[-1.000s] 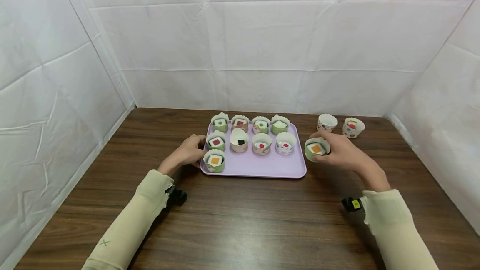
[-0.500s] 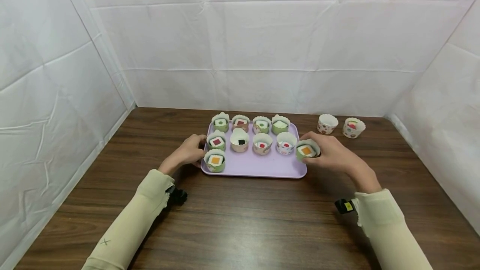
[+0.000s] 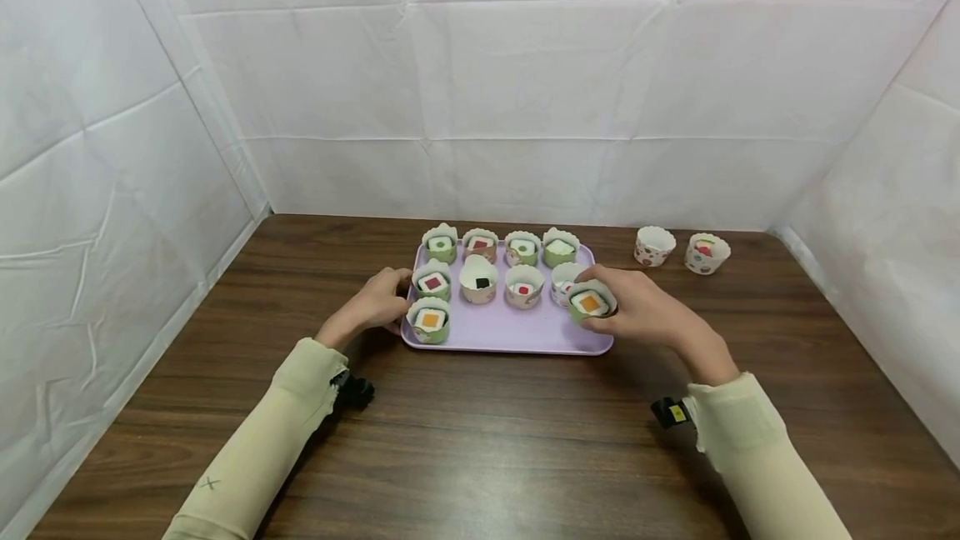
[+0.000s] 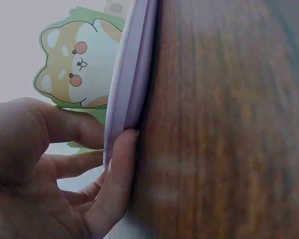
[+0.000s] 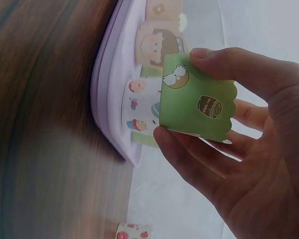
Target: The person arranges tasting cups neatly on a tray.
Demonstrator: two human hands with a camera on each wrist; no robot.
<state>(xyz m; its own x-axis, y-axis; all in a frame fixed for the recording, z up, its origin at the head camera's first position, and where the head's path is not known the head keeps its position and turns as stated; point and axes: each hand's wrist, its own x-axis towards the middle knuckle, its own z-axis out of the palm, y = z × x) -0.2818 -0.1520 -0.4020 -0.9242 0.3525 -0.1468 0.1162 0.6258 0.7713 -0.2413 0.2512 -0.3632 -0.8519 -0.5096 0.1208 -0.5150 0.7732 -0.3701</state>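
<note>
In the head view my right hand (image 3: 643, 311) grips a green paper baking cup (image 3: 576, 315) over the right part of a lilac tray (image 3: 502, 338). A white square piece with an orange centre lies in that cup. The right wrist view shows thumb and fingers on opposite sides of the green cup (image 5: 199, 99), which hangs above the tray. My left hand (image 3: 377, 302) pinches the tray's left rim, beside a green cup (image 3: 429, 332) with a similar orange-centred piece. In the left wrist view a dog drawing shows on that cup (image 4: 89, 64).
Several filled paper cups stand on the tray in a back row and a middle row; a white patterned cup (image 3: 561, 288) is partly hidden by the held one. Two more cups, one white (image 3: 654, 248) and one with red filling (image 3: 707, 255), stand on the brown table (image 3: 480, 432). White sheeting (image 3: 517, 90) hangs behind.
My right hand has carried the green cup leftward from beside the tray to over its right part. The left hand has stayed at the tray's rim.
</note>
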